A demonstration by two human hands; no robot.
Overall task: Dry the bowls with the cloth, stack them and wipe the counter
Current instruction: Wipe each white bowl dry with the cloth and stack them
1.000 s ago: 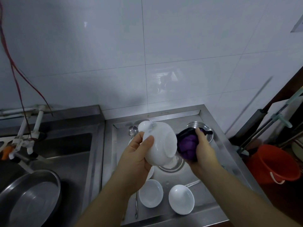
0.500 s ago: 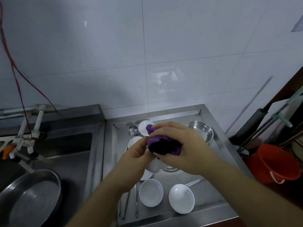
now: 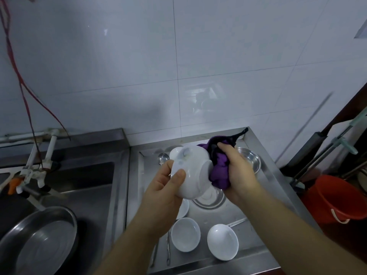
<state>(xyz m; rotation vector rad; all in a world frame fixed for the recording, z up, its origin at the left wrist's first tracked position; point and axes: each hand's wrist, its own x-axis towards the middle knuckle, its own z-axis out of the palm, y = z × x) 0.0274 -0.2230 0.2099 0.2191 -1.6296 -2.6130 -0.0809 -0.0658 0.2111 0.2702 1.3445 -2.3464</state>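
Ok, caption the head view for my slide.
Left hand tilts a white bowl while right hand presses a purple cloth into it.

Premises: a kitchen wash-up area. Evidence: white tiled wall (image 3: 218, 46), stainless steel sink (image 3: 83, 187) at left, steel draining desk (image 3: 278, 187) carrying white bowls (image 3: 185, 234), red bucket (image 3: 337, 199) at right.

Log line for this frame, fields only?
left hand: holds white ceramic bowl | right hand: presses purple cloth into it | phase: drying | stacked: none

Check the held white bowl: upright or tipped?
Tipped: the white bowl shows its underside, its opening turned toward the purple cloth.
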